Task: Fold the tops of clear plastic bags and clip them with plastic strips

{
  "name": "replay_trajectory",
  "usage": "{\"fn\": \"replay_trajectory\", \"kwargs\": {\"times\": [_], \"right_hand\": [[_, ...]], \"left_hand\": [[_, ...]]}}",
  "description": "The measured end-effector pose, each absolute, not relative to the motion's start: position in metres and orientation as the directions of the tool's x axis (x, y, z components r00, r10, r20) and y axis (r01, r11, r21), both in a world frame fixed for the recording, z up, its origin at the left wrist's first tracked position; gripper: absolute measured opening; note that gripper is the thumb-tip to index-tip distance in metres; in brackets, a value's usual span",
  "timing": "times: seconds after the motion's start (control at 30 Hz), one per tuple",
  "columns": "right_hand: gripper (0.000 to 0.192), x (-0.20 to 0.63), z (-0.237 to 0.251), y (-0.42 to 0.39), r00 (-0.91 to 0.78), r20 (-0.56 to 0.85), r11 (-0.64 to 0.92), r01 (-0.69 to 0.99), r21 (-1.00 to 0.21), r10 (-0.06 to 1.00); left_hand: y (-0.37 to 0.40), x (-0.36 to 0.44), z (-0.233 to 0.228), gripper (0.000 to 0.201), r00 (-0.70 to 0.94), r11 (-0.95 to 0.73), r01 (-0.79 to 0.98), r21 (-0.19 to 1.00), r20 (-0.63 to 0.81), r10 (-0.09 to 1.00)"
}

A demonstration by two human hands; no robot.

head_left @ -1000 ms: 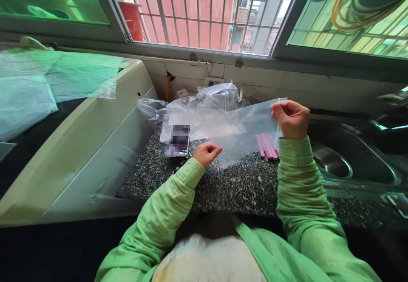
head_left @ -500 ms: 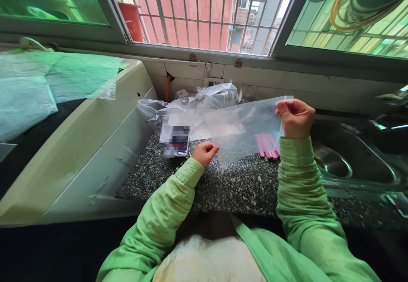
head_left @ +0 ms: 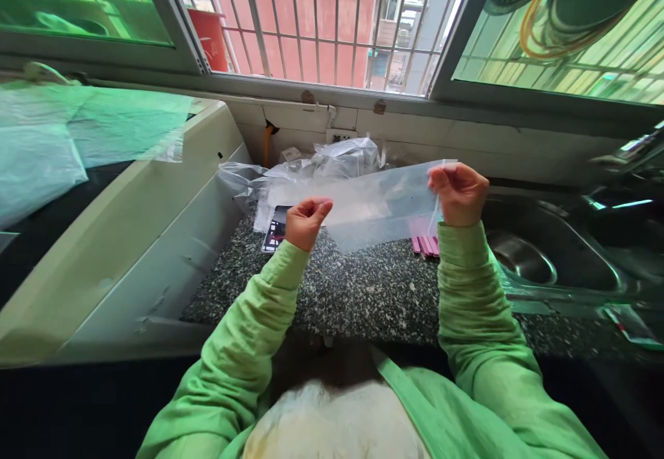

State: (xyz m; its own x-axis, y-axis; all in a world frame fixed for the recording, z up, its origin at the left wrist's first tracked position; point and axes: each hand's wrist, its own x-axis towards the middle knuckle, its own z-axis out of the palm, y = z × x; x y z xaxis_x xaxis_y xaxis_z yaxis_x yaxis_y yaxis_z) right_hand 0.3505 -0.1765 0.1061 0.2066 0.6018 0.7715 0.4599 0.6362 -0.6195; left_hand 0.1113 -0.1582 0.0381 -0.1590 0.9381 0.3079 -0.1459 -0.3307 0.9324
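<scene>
A clear plastic bag (head_left: 381, 203) is stretched between my two hands above the speckled countertop (head_left: 363, 293). My left hand (head_left: 307, 222) pinches its left end between thumb and fingers. At the right end, my right hand (head_left: 459, 193) is closed on the bag's edge, near what looks like a seal strip. Behind the bag's lower right part lie several pink sticks (head_left: 426, 245), partly hidden. A phone-like dark object (head_left: 274, 229) rests on the counter, partly covered by my left hand. Crumpled clear plastic bags (head_left: 347, 157) are heaped behind.
To the right is a metal sink (head_left: 565, 238), with a small flat packet (head_left: 633, 325) on its front edge. A pale appliance (head_left: 171, 203) stands at the left with plastic sheets (head_left: 129, 124) over it. A power socket (head_left: 341, 135) and barred window are behind.
My left hand has risen and moved left, now in front of the phone-like object, drawing the bag more level and taut. My right hand appears slightly further left as the view shifts.
</scene>
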Motion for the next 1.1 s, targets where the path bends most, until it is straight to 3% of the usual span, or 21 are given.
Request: {"fn": "replay_trajectory", "kwargs": {"times": [0.17, 0.33, 0.5, 0.77, 0.93, 1.1], "right_hand": [[0.017, 0.360, 0.099, -0.184, 0.211, 0.775, 0.680, 0.382, -0.626, 0.595], [0.019, 0.376, 0.078, -0.211, 0.156, 0.679, 0.628, 0.276, -0.727, 0.717], [0.023, 0.379, 0.062, -0.251, 0.127, 0.514, 0.460, 0.304, -0.834, 0.848], [0.024, 0.373, 0.035, -0.305, 0.032, 0.203, 0.167, 0.453, -0.876, 0.979], [0.025, 0.376, 0.006, -0.316, 0.070, 0.069, 0.016, 0.582, -0.813, 0.995], [0.025, 0.382, -0.011, -0.313, 0.134, 0.038, -0.074, 0.736, -0.673, 0.990]], "left_hand": [[-0.167, 0.104, 0.061, 0.031, -0.120, -0.450, -0.099, 0.888, 0.438, 0.891], [-0.193, 0.094, 0.061, 0.024, 0.049, -0.512, 0.042, 0.858, 0.510, 0.859], [-0.222, 0.085, 0.052, 0.027, 0.269, -0.461, 0.139, 0.876, 0.415, 0.869], [-0.254, 0.071, 0.021, 0.030, 0.465, -0.339, 0.287, 0.896, 0.179, 0.867], [-0.250, 0.082, -0.005, 0.029, 0.490, -0.252, 0.400, 0.881, 0.027, 0.871], [-0.238, 0.095, -0.021, 0.031, 0.483, -0.265, 0.546, 0.795, -0.040, 0.874]]}}
